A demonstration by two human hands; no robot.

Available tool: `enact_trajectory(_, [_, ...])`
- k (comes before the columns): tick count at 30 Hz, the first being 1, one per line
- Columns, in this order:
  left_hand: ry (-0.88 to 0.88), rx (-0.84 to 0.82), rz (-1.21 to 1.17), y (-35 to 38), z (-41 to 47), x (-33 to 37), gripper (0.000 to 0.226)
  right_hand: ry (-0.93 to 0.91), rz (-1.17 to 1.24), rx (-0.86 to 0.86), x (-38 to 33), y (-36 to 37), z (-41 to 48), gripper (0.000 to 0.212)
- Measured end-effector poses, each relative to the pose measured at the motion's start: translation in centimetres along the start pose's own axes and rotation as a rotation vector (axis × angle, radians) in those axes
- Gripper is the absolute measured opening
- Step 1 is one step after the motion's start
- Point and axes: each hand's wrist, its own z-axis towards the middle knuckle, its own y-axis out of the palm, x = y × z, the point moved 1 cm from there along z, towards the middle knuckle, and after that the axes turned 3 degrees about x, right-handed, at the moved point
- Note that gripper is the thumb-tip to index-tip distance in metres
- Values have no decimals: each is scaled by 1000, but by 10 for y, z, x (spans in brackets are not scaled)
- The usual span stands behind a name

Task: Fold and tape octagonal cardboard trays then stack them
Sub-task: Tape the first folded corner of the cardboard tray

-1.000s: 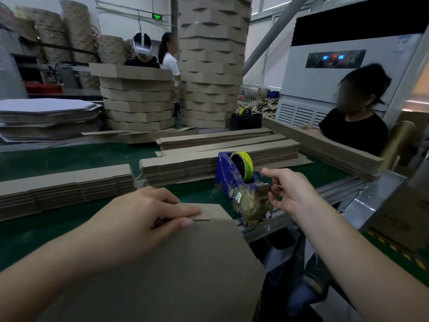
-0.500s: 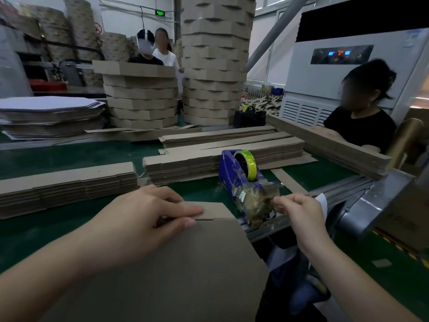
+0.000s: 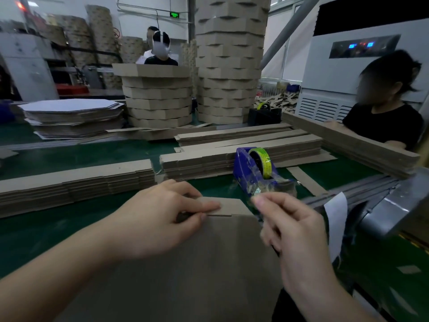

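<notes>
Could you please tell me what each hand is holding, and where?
Left hand pinches the tray at its top seam; right hand pinches a tape strip by its end.

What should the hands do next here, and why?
Probably move the right hand leftward and lay its clear tape strip across the slit in the cardboard tray. The left hand pinches that joint together at the tray's top edge, no tape shows on it, and the right hand holds the strip just in front of the tape dispenser.
</notes>
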Motion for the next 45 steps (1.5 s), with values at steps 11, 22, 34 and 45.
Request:
enact_trajectory(11, [5, 83, -31, -1, -8, 2, 24, 389, 198, -14, 23, 41, -26, 20])
enact_trajectory(22, [-18, 74, -54, -2, -11, 5, 21, 480, 183, 21, 25, 42, -28, 25])
enact_trajectory(34, [-31, 16, -130, -6, -12, 7, 33, 482, 76, -141, 25, 29, -31, 33])
enact_trajectory(45, [-143, 130, 9, -4, 9, 24, 22, 451, 90, -147, 27, 33, -31, 37])
